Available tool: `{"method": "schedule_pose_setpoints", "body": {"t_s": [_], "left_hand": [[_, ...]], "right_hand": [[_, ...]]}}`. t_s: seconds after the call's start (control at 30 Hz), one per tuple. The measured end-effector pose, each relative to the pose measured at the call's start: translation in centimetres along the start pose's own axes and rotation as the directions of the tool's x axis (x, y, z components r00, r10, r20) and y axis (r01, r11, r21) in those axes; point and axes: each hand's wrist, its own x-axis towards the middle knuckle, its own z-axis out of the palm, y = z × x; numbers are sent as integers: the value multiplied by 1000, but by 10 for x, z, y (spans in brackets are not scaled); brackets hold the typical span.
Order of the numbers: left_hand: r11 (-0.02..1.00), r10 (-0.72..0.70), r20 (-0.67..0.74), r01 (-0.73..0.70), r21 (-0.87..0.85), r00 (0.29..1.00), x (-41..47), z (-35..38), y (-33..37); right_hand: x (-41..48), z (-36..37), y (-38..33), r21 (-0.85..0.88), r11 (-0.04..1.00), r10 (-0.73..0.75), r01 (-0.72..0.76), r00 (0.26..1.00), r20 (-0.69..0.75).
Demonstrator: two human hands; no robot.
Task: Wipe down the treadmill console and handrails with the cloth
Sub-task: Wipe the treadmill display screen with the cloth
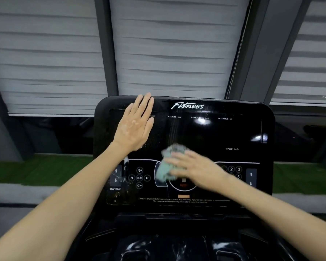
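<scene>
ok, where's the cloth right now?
Head view, centre: the cloth is under the right hand on the console, between the media buttons and the number keys.

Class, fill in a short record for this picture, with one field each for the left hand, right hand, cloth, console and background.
Left hand: flat, fingers straight, resting on the upper left of the console.
Right hand: blurred, fingers laid over the cloth, pressing it to the console's middle.
Cloth: pale green, bunched.
Console: black, glossy, marked "Fitness"; faint streaks above the cloth.
Background: grey blinds.
</scene>
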Motion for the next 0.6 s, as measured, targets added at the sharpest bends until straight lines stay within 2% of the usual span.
{"method": "schedule_pose_setpoints", "body": {"t_s": [0.07, 0.17, 0.3, 0.37, 0.47, 0.6], "left_hand": [[1000, 4, 4, -4, -7, 1000, 1, -1, -1], [1000, 2, 11, -2, -12, 1000, 0, -2, -2], [1000, 1, 11, -1, -25, 1000, 0, -4, 0], [999, 2, 19, -1, -32, 1000, 0, -4, 0], [998, 2, 22, -1, -58, 1000, 0, -4, -2], [998, 6, 22, -5, -66, 1000, -1, -6, -2]], "right_hand": [[23, -22, 33, -30, 988, 151, -154, 985, -84], [51, -47, 70, 18, 944, 328, -330, 931, -158], [69, -51, 69, 52, 909, 415, -414, 882, -224], [61, -37, 50, 52, 931, 364, -361, 905, -221], [37, -8, 2, 55, 978, 207, -202, 973, -101], [8, 21, -54, 141, 990, 11, -12, 1000, 9]]}}
